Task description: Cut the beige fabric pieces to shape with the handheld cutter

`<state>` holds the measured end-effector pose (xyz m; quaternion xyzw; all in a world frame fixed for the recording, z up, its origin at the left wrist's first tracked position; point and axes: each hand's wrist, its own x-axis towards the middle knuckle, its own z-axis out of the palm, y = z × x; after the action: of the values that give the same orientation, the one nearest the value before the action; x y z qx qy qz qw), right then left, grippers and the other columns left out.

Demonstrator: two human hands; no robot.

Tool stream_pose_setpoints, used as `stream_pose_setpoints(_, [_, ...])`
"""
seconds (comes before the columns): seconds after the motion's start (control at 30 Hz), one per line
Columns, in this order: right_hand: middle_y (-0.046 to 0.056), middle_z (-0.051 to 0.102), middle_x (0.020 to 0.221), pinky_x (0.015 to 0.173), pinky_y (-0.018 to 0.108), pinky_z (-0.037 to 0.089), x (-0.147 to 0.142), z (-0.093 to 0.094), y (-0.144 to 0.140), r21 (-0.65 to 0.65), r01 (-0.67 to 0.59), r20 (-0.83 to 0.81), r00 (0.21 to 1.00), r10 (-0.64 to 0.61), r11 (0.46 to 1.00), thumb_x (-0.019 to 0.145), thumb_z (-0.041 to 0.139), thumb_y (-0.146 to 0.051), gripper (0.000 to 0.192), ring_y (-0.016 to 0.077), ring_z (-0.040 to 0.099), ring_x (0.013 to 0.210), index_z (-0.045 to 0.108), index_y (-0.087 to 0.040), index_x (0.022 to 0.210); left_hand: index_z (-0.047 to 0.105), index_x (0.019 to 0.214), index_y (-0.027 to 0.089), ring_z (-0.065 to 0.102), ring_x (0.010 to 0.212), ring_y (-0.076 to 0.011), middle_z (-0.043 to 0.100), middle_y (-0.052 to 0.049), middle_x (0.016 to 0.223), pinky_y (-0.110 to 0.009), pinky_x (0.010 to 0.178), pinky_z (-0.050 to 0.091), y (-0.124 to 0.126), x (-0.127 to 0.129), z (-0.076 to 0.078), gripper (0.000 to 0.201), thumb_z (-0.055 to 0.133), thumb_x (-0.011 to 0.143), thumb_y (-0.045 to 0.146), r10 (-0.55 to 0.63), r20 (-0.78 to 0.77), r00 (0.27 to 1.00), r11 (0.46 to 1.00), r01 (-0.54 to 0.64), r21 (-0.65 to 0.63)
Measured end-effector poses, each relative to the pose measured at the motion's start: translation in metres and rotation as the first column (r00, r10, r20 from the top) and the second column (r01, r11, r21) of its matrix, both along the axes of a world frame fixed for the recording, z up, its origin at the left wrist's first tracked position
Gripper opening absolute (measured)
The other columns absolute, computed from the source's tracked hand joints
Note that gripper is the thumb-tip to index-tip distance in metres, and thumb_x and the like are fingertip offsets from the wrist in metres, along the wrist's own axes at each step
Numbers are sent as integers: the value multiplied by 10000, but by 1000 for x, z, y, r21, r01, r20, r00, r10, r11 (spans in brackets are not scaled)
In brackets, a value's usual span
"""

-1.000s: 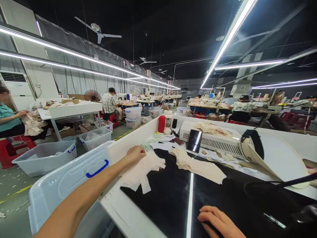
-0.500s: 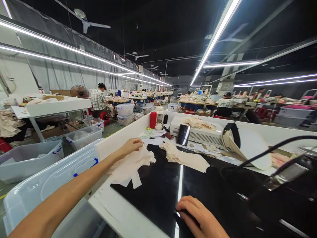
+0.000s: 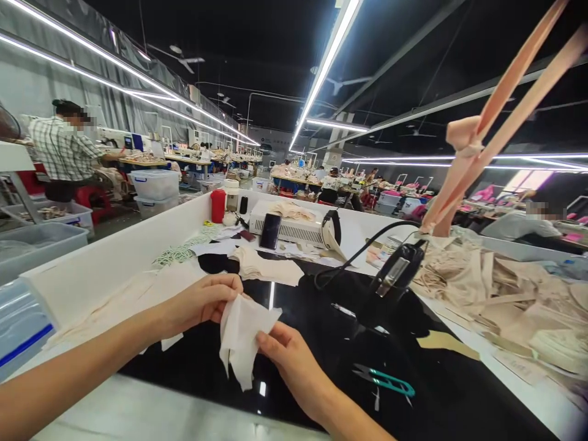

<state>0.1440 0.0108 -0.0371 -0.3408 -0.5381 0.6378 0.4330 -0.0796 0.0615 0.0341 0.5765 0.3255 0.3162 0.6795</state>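
Both my hands hold one white fabric piece just above the glossy black table top. My left hand pinches its upper left edge. My right hand grips its right side from below. A flat stack of cream fabric pieces lies to the left of my left hand. Another cream pile sits farther back on the black surface.
Green-handled thread snips lie right of my right hand. A black hand tool with a cable, a white machine with a phone leaning on it, a red bottle and heaps of beige fabric surround the table. Co-workers sit at other benches.
My left hand lifted one white piece off the stack and brought it toward me. My right hand rose from the table and took hold of it. The view swung right.
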Motion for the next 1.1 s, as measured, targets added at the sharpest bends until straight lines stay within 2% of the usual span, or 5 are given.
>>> stream_pose_setpoints(0.23, [-8, 706, 872, 758, 256, 450, 1, 3, -2, -13, 33, -32, 999, -33, 999, 812, 826, -720, 560, 136, 587, 791, 740, -211, 1029, 584, 863, 209, 458, 629, -140, 507, 43, 683, -222, 576, 377, 1, -1, -17, 517, 678, 843, 717, 92, -219, 971, 996, -85, 40])
stream_pose_setpoints(0.4, [-56, 591, 741, 618, 215, 388, -2, 4, -1, -6, 11, 29, 1000, -11, 1000, 744, 857, -757, 613, 92, 494, 668, 661, -198, 901, 667, 896, 198, 472, 652, -147, 579, 18, 736, -223, 561, 330, -1, 6, -28, 627, 715, 763, 809, 58, -369, 928, 984, 8, 176])
stream_pose_setpoints(0.57, [-80, 560, 688, 412, 215, 391, -3, 3, -5, -91, -47, 66, 996, 53, 995, 740, 766, -863, 706, 76, 451, 477, 615, -222, 993, 654, 817, 192, 434, 625, -137, 559, 24, 697, -219, 534, 298, -3, 11, -31, 619, 718, 778, 806, 89, -406, 910, 966, 21, 258])
stream_pose_setpoints(0.77, [-87, 496, 636, 402, 173, 334, -4, 4, -10, -223, -137, 118, 979, 166, 965, 579, 971, -700, 668, 45, 374, 510, 703, -182, 906, 673, 807, 193, 462, 611, -143, 578, 20, 691, -224, 531, 330, -4, 10, -30, 576, 695, 822, 769, 139, -418, 898, 954, -8, 300])
stream_pose_setpoints(1.1, [-100, 436, 579, 437, 215, 283, -10, 5, -12, -228, -139, 275, 940, 200, 964, 536, 957, -705, 635, 45, 344, 506, 597, -207, 700, 646, 756, 196, 420, 553, -134, 524, 30, 608, -219, 501, 295, -8, 8, -30, 538, 710, 797, 728, 183, -434, 882, 958, -60, 282])
